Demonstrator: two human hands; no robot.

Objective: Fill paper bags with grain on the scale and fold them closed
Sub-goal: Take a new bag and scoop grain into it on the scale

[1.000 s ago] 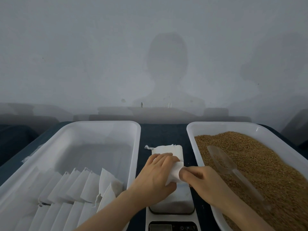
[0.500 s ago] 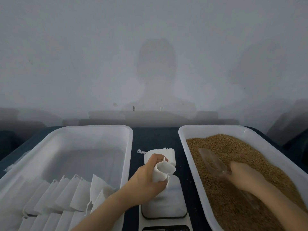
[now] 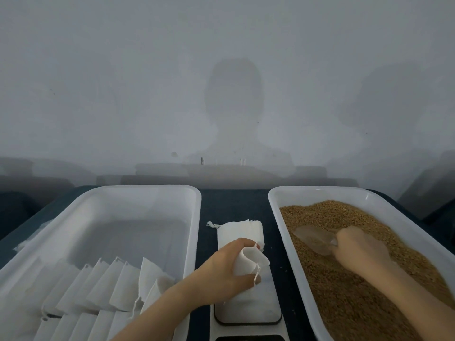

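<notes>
Bag: we see the white paper bag with its mouth open, over the scale, between the two trays.
Left hand: our left hand curls its fingers round the bag and grips it.
Right hand: our right hand is wrapped round the handle of the clear scoop.
Grain: the scoop's bowl lies on the brown grain in the right tray.
Spare bags: a flat stack lies just beyond the scale.
Left tray: the left tray holds folded bags in rows at our near end.
</notes>
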